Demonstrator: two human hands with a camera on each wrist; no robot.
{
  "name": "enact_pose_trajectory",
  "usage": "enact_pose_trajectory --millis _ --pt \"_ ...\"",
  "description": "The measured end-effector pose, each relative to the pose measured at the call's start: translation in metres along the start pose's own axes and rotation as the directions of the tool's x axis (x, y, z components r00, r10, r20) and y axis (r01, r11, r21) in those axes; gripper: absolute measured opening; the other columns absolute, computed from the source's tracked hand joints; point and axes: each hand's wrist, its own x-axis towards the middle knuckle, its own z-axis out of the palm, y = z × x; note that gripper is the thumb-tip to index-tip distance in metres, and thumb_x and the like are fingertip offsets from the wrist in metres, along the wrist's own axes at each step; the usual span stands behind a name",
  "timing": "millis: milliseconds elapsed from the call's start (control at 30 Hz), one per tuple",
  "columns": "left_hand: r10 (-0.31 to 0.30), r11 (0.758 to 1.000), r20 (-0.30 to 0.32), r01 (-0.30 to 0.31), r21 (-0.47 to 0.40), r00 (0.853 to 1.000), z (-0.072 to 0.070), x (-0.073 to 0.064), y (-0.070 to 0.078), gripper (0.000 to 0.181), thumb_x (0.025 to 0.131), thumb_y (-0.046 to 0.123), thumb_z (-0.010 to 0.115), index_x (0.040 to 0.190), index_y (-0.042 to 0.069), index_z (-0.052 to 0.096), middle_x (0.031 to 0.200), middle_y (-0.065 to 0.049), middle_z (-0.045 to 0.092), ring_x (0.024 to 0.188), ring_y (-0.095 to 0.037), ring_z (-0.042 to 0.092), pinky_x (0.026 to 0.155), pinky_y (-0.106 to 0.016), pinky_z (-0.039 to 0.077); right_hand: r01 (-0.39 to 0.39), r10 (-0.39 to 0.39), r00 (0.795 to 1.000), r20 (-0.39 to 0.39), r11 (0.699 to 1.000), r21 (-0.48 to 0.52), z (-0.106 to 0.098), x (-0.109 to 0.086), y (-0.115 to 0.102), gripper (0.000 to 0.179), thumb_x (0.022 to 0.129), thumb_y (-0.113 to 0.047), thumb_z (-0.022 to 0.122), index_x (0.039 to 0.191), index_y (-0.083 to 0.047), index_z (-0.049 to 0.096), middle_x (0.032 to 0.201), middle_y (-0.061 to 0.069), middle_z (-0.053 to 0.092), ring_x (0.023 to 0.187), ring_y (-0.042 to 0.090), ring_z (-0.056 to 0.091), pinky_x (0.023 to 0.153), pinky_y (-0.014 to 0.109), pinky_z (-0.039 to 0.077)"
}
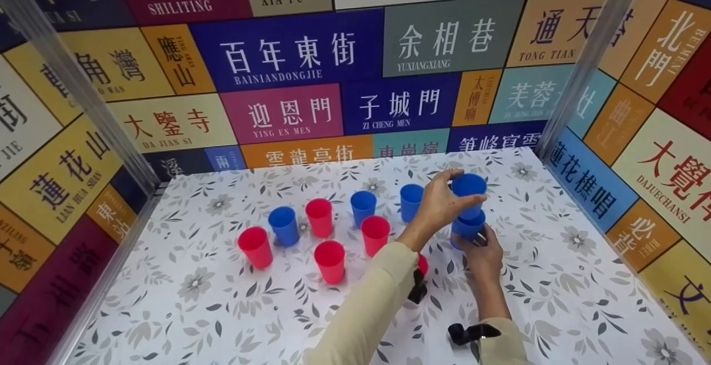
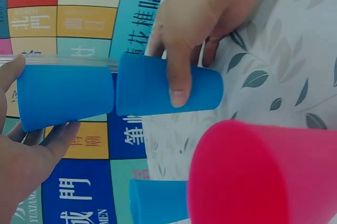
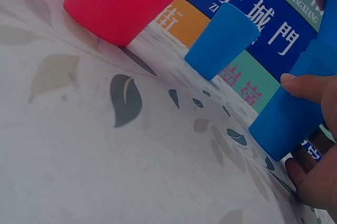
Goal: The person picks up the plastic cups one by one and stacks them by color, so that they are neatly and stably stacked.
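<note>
My left hand (image 1: 439, 203) grips a blue cup (image 1: 470, 186) near its rim, thumb on one side and fingers on the other. Directly below is a second blue cup (image 1: 465, 230), mouth up on the table, held low on its sides between the thumb and fingers of my right hand (image 1: 487, 254). In the left wrist view the base of the upper cup (image 2: 66, 96) is right at the rim of the lower cup (image 2: 145, 84), both in one line. The right wrist view shows my right thumb pressed along the lower cup (image 3: 281, 116).
Left of my hands stand several upright cups, among them a blue cup (image 1: 411, 203), another blue cup (image 1: 364, 209) and a red cup (image 1: 375, 236). My left sleeve partly hides one red cup (image 1: 423, 265). Lettered panels (image 1: 289, 48) wall in the flowered tabletop (image 1: 194, 320).
</note>
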Motion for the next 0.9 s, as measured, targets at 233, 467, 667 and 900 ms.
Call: enact_pose_trajectory --millis 233,467,667,900 --pt "-0.018 0.997 0.038 0.015 0.078 0.999 0.014 -0.004 -0.005 0.069 0.083 0.031 0.082 0.144 0.017 0.053 0.145 -0.001 0.057 0.131 -0.018 0.057 0.107 -0.034 0.051 0.009 -0.010 1.000 -0.015 1.000 -0.023 0.000 0.002 -0.001 0.080 0.087 -0.019 0.077 0.155 -0.011 0.036 0.158 0.018 0.041 0.144 0.037 0.043 0.115 0.047 0.041" --pt "0.010 0.978 0.082 -0.027 0.205 0.997 0.022 -0.010 -0.012 0.069 0.085 0.022 0.080 0.147 0.018 0.049 0.143 -0.002 0.057 0.134 -0.016 0.053 0.111 -0.029 0.046 0.027 -0.029 0.999 -0.018 0.997 -0.078 0.000 0.003 0.000 0.077 0.089 -0.016 0.073 0.155 -0.009 0.034 0.155 0.020 0.043 0.142 0.039 0.044 0.115 0.047 0.042" --pt "-0.002 0.984 0.082 -0.013 0.179 0.997 0.016 -0.013 -0.017 0.067 0.087 0.019 0.079 0.147 0.019 0.049 0.144 -0.002 0.057 0.134 -0.017 0.053 0.111 -0.030 0.046 -0.010 0.010 1.000 -0.004 1.000 -0.007 0.001 0.002 0.000 0.082 0.089 -0.021 0.075 0.158 -0.017 0.031 0.159 0.015 0.040 0.145 0.034 0.042 0.116 0.045 0.041" --pt "0.056 0.990 0.050 -0.062 0.127 0.997 0.002 -0.018 -0.017 0.062 0.088 0.017 0.077 0.144 0.016 0.052 0.141 -0.005 0.060 0.132 -0.019 0.055 0.108 -0.028 0.048 -0.022 0.022 1.000 0.002 1.000 0.011 0.002 -0.001 -0.002 0.086 0.086 -0.023 0.079 0.158 -0.018 0.031 0.158 0.013 0.041 0.144 0.032 0.044 0.114 0.043 0.041"
